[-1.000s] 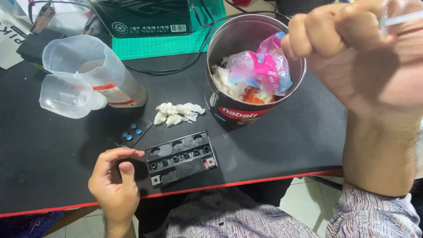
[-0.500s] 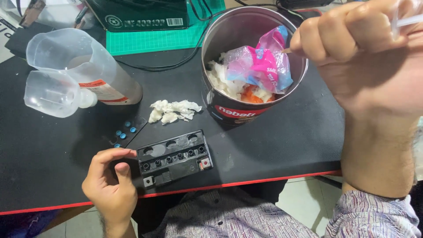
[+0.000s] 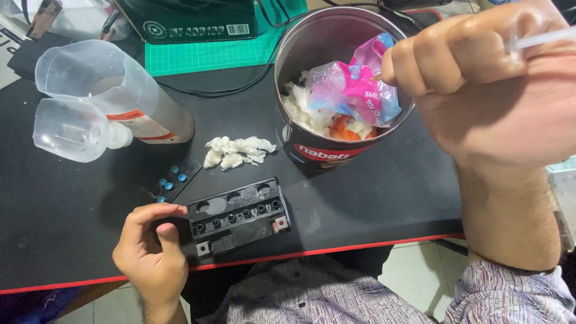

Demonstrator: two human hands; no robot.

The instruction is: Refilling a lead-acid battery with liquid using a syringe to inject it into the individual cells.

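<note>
The left hand (image 3: 151, 252) rests on the black tabletop (image 3: 384, 198) near its front edge, with fingers curled and the fingertips touching the left end of a small black battery (image 3: 239, 216); the hand steadies it from the side and is not clamped around it. The battery lies flat, its top showing a row of 6 round holes and 2 terminals at the front corners. The right hand (image 3: 498, 84) is raised close to the camera, closed into a fist around a thin clear plastic tube (image 3: 540, 39) that comes out toward the right. Just behind the battery lies a small heap of white crumpled tissue (image 3: 237, 151), and to its left there are a few small blue caps (image 3: 171, 180). A round metal tin (image 3: 312, 150) stands behind, filled with white scraps and a pink and blue wrapper (image 3: 354, 87). At the far left, a clear plastic bottle (image 3: 114, 99) lies on its side.
</note>
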